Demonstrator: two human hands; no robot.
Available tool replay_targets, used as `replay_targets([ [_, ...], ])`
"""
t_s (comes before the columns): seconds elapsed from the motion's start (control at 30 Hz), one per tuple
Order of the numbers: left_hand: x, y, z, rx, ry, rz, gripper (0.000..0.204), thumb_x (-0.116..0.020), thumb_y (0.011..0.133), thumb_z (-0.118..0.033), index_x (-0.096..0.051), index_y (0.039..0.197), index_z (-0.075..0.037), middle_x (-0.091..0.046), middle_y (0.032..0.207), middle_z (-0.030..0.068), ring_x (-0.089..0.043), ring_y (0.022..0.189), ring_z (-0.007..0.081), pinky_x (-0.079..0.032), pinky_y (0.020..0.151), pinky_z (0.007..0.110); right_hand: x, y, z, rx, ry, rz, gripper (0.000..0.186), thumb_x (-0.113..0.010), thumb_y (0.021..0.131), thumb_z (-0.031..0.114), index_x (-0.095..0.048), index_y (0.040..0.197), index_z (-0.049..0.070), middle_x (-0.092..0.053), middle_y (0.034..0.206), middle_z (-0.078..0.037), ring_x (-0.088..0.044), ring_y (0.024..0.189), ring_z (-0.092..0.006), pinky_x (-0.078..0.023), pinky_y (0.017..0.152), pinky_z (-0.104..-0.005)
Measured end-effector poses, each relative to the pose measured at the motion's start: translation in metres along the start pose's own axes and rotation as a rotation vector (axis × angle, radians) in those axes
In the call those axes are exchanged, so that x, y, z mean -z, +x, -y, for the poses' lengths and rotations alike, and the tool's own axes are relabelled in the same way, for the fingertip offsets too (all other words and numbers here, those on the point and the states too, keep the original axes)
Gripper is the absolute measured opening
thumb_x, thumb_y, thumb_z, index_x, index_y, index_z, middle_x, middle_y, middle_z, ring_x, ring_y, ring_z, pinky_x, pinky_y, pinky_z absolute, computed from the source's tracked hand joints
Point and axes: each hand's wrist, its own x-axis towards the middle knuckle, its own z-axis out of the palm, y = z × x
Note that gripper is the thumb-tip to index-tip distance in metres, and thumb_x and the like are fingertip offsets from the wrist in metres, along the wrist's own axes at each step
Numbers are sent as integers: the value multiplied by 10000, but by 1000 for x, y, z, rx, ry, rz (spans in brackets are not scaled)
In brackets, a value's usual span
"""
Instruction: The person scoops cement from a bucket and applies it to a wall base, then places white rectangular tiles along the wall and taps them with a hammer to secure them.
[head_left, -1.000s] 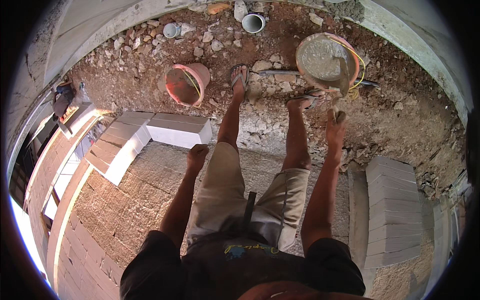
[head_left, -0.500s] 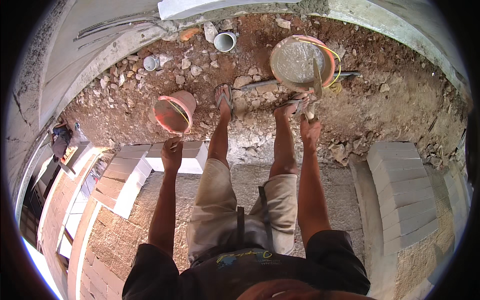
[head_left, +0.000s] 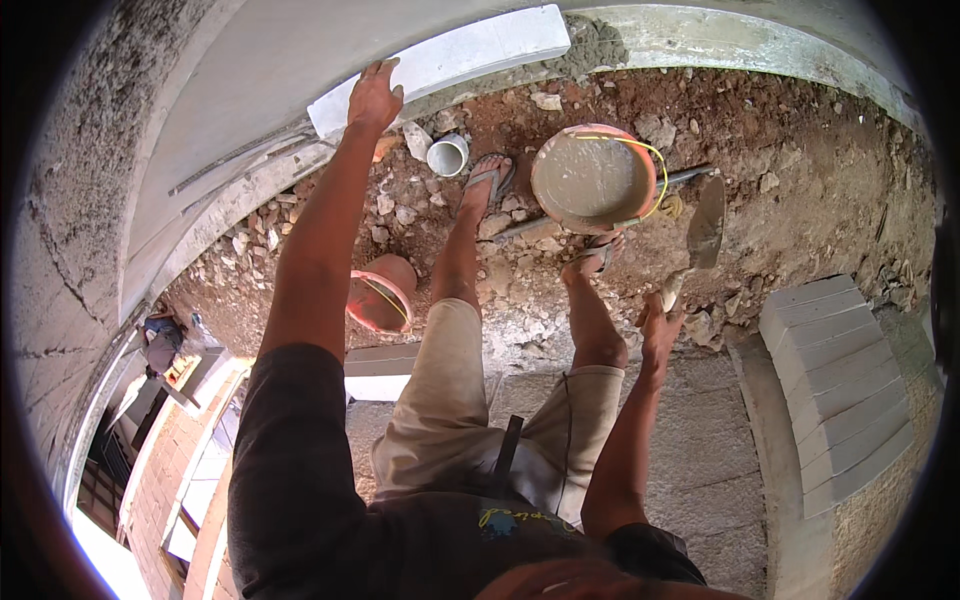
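My left hand [head_left: 374, 100] is stretched far forward, its fingers laid over the top of a long white block [head_left: 470, 52] on the ledge against the wall. My right hand [head_left: 660, 328] is closed round the handle of a trowel [head_left: 706, 225], whose mortar-smeared blade points forward over the dirt. Ahead, between my left arm and the trowel, stands a wide orange bucket [head_left: 592, 180] of wet grey mortar with a yellow handle. A smaller orange bucket [head_left: 382, 292] leans beside my left forearm.
A grey pipe piece [head_left: 448, 155] stands upright by my forward left foot. Rubble [head_left: 405, 213] covers the ground, and a dark bar [head_left: 690, 174] lies behind the mortar bucket. Stacked pale blocks [head_left: 838, 385] stand at right. Another person [head_left: 162, 340] is at far left.
My left hand has gone from beside the small bucket forward to the white block. My right hand has swung the trowel away from the mortar bucket to the right. My left foot has stepped forward.
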Motion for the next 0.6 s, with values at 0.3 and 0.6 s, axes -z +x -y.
replay_targets([
  [0.3,-18,68,30,-130,164,373,1069,-831,815,-486,-262,1662,-167,-355,1673,178,-358,1537,345,-324,1273,464,-135,-69,-14,-351,375,-83,171,-640,927,186,-633,994,29,-582,704,-13,-499,523,-95,-417,474,-278],
  [0.6,-25,80,9,-248,217,438,1279,-910,686,-497,-188,1653,-73,-358,1642,248,-380,1516,376,-306,1269,489,-174,-114,-54,-369,268,63,753,-634,962,185,-320,1627,28,-407,1517,-171,-541,1197,-255,-557,827,-335],
])
